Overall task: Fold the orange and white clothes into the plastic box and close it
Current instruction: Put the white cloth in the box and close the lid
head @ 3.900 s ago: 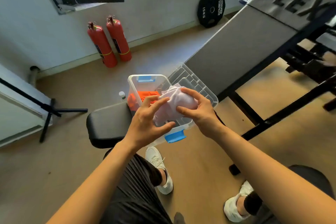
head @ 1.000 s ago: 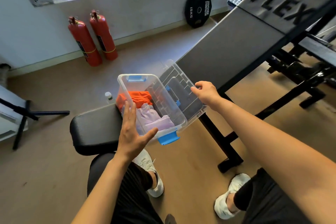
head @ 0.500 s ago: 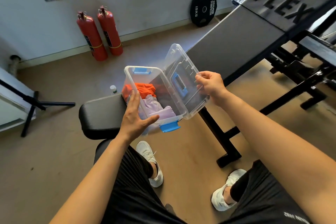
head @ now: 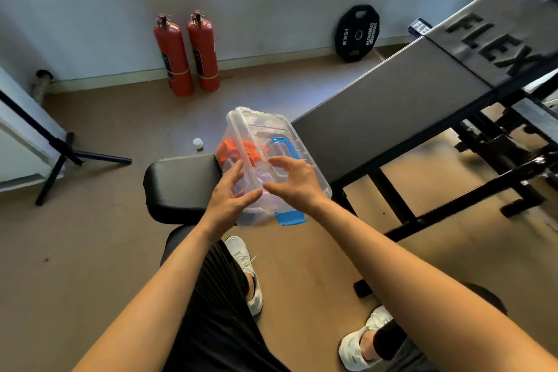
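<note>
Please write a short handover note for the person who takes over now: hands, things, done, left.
Left hand and right hand: both open, fingers spread over the clear lid, holding nothing.
The clear plastic box sits on the black padded seat; orange cloth and white cloth are inside.
Done: clothes in, lid laid on.
Left: press lid down; blue front latch looks unclipped.
</note>
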A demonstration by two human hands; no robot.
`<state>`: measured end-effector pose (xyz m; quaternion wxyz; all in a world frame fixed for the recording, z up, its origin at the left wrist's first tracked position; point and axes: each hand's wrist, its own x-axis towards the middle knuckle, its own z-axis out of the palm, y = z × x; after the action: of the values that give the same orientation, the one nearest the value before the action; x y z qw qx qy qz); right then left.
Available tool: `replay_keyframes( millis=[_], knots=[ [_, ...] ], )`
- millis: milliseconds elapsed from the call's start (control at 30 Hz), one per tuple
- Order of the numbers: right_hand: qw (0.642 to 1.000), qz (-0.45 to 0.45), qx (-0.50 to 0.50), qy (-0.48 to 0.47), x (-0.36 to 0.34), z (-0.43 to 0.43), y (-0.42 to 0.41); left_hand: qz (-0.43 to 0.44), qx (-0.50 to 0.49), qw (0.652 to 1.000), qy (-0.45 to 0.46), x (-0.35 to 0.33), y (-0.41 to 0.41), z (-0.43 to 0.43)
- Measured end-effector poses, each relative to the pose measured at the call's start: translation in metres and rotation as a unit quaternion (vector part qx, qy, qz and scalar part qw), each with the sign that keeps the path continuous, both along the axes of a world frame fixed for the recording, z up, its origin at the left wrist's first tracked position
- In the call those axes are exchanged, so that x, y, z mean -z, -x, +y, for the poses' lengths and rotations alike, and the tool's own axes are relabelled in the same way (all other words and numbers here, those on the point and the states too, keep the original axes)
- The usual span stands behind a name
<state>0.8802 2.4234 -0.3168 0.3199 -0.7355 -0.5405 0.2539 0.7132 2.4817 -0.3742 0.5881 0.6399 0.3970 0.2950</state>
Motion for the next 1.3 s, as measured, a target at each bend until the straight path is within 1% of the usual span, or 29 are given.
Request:
replay_keyframes(
  millis=[67,133,233,333,400,467,567,667,733,867,1033,1167,1300],
  knots=[
    [1.000,0.013,-0.018,-0.003,0.006,-0.001,0.006,-0.021,-0.014,0.999,0.024,0.000,0.001,-0.003],
    [0.998,0.047,-0.043,0.004,0.010,-0.002,0.007,-0.046,-0.020,0.998,0.043,0.000,0.002,-0.004],
    [0.994,0.056,-0.087,0.021,0.019,-0.006,0.004,-0.072,-0.039,0.993,0.080,0.001,0.001,-0.003],
    [0.990,0.065,-0.111,0.051,0.022,-0.010,0.000,-0.041,-0.103,0.990,0.089,-0.003,-0.006,0.002],
    [0.988,0.062,-0.129,0.064,0.021,-0.012,-0.004,-0.014,-0.117,0.990,0.074,-0.005,-0.010,0.008],
    [0.988,0.048,-0.140,0.048,0.021,-0.019,-0.008,0.011,-0.126,0.991,0.052,-0.008,-0.013,0.015],
    [0.993,0.007,-0.118,-0.013,0.036,-0.042,-0.018,0.031,-0.119,0.992,0.002,-0.012,-0.014,0.027],
    [0.992,-0.075,-0.096,-0.038,0.061,-0.066,-0.032,0.047,-0.086,0.994,-0.037,-0.012,-0.016,0.027],
    [0.990,-0.102,-0.079,-0.055,0.073,-0.073,-0.037,0.046,-0.085,0.994,-0.044,-0.011,-0.017,0.022],
    [0.993,-0.080,-0.031,-0.085,0.084,-0.071,-0.037,0.029,-0.085,0.996,-0.025,-0.013,-0.015,0.017],
    [0.996,-0.032,-0.013,-0.087,0.082,-0.073,-0.047,0.021,-0.084,0.996,-0.011,-0.011,-0.015,0.015],
    [0.995,-0.022,0.011,-0.092,0.084,-0.072,-0.053,0.014,-0.101,0.995,-0.001,-0.012,-0.021,0.010],
    [0.992,0.045,0.066,-0.093,0.084,-0.067,-0.047,0.011,-0.090,0.996,-0.001,-0.009,-0.020,0.009]
  ],
)
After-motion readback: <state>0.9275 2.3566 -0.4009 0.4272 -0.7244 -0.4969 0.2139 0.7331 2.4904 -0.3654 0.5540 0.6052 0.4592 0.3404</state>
